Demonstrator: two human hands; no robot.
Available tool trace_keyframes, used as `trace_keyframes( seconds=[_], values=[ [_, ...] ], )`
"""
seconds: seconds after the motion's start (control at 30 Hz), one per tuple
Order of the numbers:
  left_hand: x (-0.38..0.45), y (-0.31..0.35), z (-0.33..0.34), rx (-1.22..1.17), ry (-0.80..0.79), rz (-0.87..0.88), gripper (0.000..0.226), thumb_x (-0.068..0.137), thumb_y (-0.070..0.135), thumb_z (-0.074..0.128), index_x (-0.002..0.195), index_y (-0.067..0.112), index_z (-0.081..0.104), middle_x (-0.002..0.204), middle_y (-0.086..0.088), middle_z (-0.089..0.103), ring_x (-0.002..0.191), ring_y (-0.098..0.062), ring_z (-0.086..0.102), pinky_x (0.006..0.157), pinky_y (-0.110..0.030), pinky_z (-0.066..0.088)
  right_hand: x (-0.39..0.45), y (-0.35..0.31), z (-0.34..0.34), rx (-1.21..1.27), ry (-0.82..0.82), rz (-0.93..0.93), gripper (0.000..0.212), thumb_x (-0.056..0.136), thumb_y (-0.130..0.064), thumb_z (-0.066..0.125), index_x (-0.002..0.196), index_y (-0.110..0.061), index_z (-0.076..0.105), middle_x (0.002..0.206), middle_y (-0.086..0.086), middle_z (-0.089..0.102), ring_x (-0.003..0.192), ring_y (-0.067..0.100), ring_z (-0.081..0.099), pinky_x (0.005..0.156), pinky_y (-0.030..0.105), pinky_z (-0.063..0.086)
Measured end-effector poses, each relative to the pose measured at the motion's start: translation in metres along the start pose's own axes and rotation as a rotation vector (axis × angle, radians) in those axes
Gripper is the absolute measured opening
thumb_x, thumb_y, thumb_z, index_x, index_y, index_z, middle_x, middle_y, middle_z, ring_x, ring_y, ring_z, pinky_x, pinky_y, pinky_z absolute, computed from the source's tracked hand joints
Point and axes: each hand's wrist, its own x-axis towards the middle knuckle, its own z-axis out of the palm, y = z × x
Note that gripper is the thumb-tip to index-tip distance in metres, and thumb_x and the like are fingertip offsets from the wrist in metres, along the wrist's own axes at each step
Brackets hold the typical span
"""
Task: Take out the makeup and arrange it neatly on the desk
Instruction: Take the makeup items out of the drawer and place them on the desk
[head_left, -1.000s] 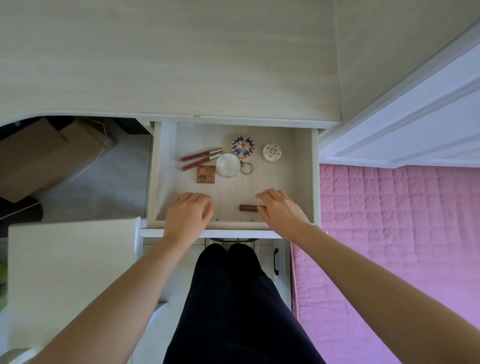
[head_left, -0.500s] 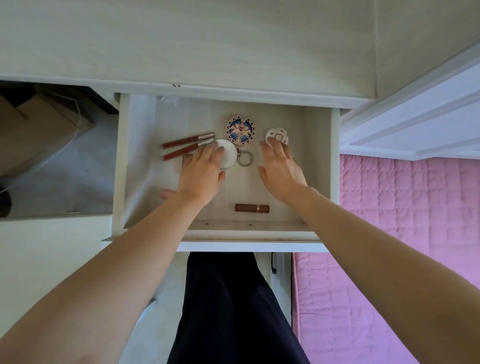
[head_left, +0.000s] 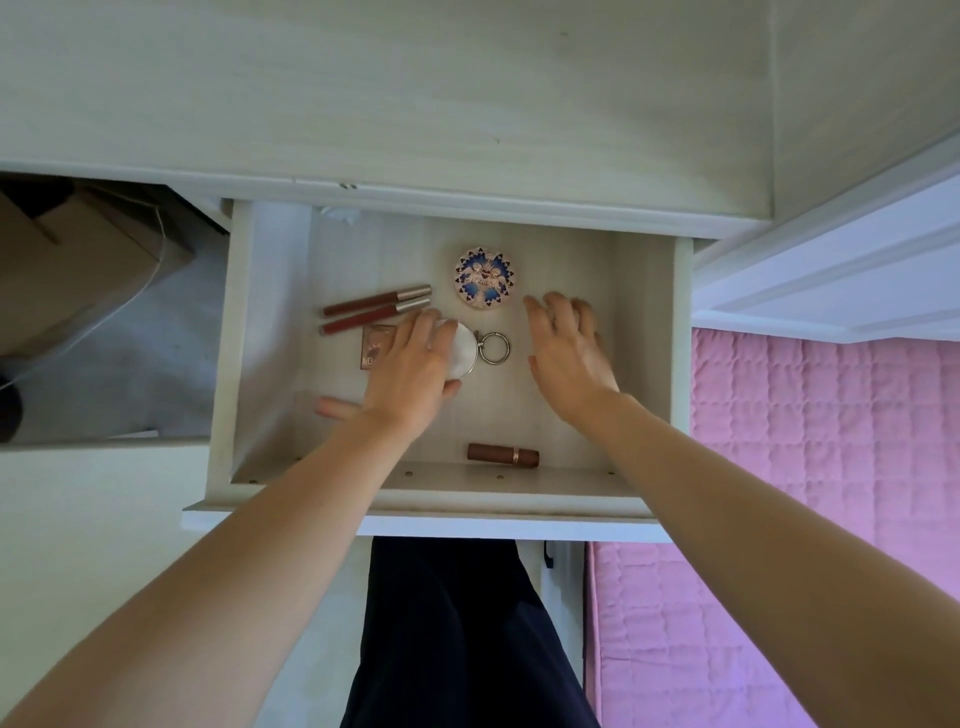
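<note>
1. The makeup lies in the open drawer (head_left: 239, 364) under the table (head_left: 415, 104): two slim lip gloss tubes (head_left: 376, 307), a patterned round compact (head_left: 483, 279), a ringed round mirror (head_left: 464, 349), a lipstick (head_left: 503, 454).
2. Left hand (head_left: 410, 371) lies flat over the mirror; right hand (head_left: 569, 353) is spread, its grip released.
3. The smooth cylinders could roll if nudged.

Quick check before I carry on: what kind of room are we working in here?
Most likely a bedroom. A pale wooden desk has its drawer open on makeup, and a pink quilted bedspread lies right beside it.
</note>
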Motion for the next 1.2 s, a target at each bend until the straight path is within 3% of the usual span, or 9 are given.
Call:
trace_keyframes(
  seconds=[0.1, 0.17, 0.27, 0.43, 0.57, 0.7, 0.8, 0.9, 1.2],
  values=[
    [0.003, 0.001, -0.003, -0.013, -0.014, 0.019, 0.072, 0.069, 0.025, 0.08, 0.13, 0.009, 0.046, 0.148, -0.011, 0.035, 0.135, -0.03, 0.036, 0.105, -0.04, 0.036, -0.005, 0.0, 0.003, 0.04, 0.003, 0.004, 0.066, 0.083, -0.007, 0.06, 0.142, -0.012, 0.031, 0.142, 0.014, 0.03, 0.127, 0.037, 0.029, 0.082, 0.046, 0.051],
    [0.005, 0.0, -0.004, 0.003, -0.024, 0.046, 0.078, 0.067, 0.026, 0.083, 0.132, 0.009, 0.044, 0.145, -0.011, 0.04, 0.134, -0.029, 0.038, 0.108, -0.039, 0.033, -0.006, 0.0, 0.004, 0.047, 0.009, 0.023, 0.065, 0.086, -0.009, 0.058, 0.144, -0.012, 0.029, 0.146, 0.015, 0.027, 0.13, 0.037, 0.027, 0.083, 0.045, 0.051],
    [0.006, -0.003, -0.005, 0.022, -0.018, 0.071, 0.084, 0.061, 0.023, 0.086, 0.133, 0.009, 0.045, 0.13, -0.01, 0.052, 0.124, -0.03, 0.047, 0.103, -0.039, 0.038, -0.006, 0.002, 0.005, 0.069, -0.021, 0.064, 0.07, 0.086, -0.009, 0.059, 0.146, -0.015, 0.024, 0.151, 0.017, 0.018, 0.133, 0.038, 0.025, 0.085, 0.044, 0.049],
    [-0.002, 0.001, -0.005, -0.091, -0.072, 0.005, 0.094, 0.063, 0.018, 0.082, 0.144, 0.015, 0.034, 0.128, -0.008, 0.047, 0.119, -0.029, 0.045, 0.098, -0.038, 0.041, -0.012, 0.006, 0.0, 0.072, -0.064, 0.036, 0.07, 0.077, 0.004, 0.059, 0.139, -0.016, 0.032, 0.142, 0.015, 0.028, 0.118, 0.036, 0.039, 0.083, 0.044, 0.05],
    [-0.015, 0.007, -0.014, -0.22, -0.102, -0.075, 0.098, 0.064, 0.019, 0.081, 0.146, 0.019, 0.028, 0.126, -0.006, 0.038, 0.117, -0.026, 0.045, 0.097, -0.036, 0.044, -0.025, 0.005, -0.007, 0.062, -0.107, 0.049, 0.058, 0.084, -0.011, 0.059, 0.135, -0.014, 0.032, 0.129, 0.017, 0.034, 0.107, 0.034, 0.044, 0.08, 0.04, 0.052],
    [-0.033, 0.024, -0.042, -0.284, -0.129, -0.171, 0.087, 0.069, 0.024, 0.079, 0.143, 0.023, 0.033, 0.129, -0.004, 0.027, 0.118, -0.021, 0.047, 0.097, -0.031, 0.04, -0.045, 0.001, -0.022, 0.198, -0.157, 0.068, 0.063, 0.078, -0.026, 0.068, 0.13, -0.01, 0.037, 0.122, 0.017, 0.033, 0.1, 0.034, 0.047, 0.086, 0.037, 0.051],
    [-0.048, 0.035, -0.06, -0.409, -0.05, -0.256, 0.076, 0.065, 0.022, 0.079, 0.132, 0.023, 0.043, 0.126, -0.003, 0.026, 0.107, -0.019, 0.051, 0.092, -0.027, 0.039, -0.063, -0.006, -0.044, 0.465, -0.099, 0.099, 0.063, 0.069, -0.017, 0.075, 0.121, -0.005, 0.042, 0.113, 0.012, 0.03, 0.091, 0.033, 0.049, 0.085, 0.038, 0.052],
    [-0.062, 0.043, -0.074, -0.516, 0.076, -0.291, 0.071, 0.062, 0.023, 0.082, 0.124, 0.022, 0.047, 0.127, -0.003, 0.028, 0.11, -0.016, 0.046, 0.097, -0.029, 0.04, -0.078, -0.013, -0.065, 0.582, -0.035, 0.077, 0.061, 0.067, -0.012, 0.074, 0.118, -0.002, 0.042, 0.107, 0.008, 0.028, 0.093, 0.032, 0.046, 0.079, 0.026, 0.048],
    [-0.07, 0.053, -0.148, -0.755, 0.336, -0.406, 0.078, 0.061, 0.028, 0.088, 0.126, 0.023, 0.045, 0.118, 0.008, 0.043, 0.109, -0.009, 0.047, 0.095, -0.025, 0.039, -0.094, -0.043, -0.146, 0.84, 0.038, 0.083, 0.054, 0.079, -0.024, 0.069, 0.122, -0.02, 0.037, 0.114, 0.0, 0.04, 0.092, 0.018, 0.054, 0.076, 0.02, 0.042]
  ],
)
